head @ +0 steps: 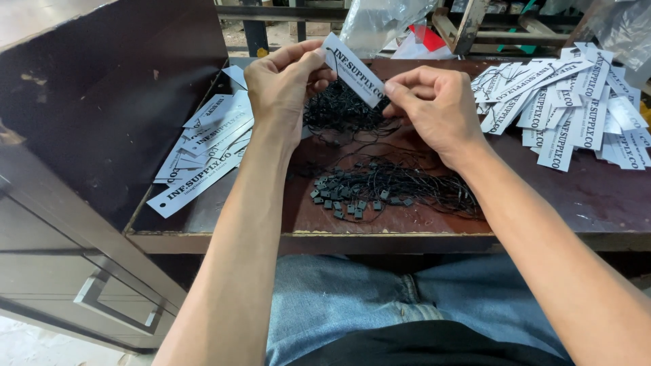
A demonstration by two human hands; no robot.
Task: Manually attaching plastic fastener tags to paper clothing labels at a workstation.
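Head view: a dark reddish-brown wooden worktop (pixel 542 203) carries heaps of white printed paper tags (pixel 563 108) and a tangle of black string loops with square plastic locks (pixel 380 190). Above it, both hands pinch one long white paper tag (pixel 352 69), its long axis slanting down-right; the left hand (pixel 281 85) grips its upper end, the right hand (pixel 434 105) its lower.

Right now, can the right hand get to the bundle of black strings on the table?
Probably yes: the right hand hovers just above the black strings, nothing between, but it is pinching a white tag.

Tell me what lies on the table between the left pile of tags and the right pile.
Head view: black strings with small square black clasps, between the left pile and the right pile.
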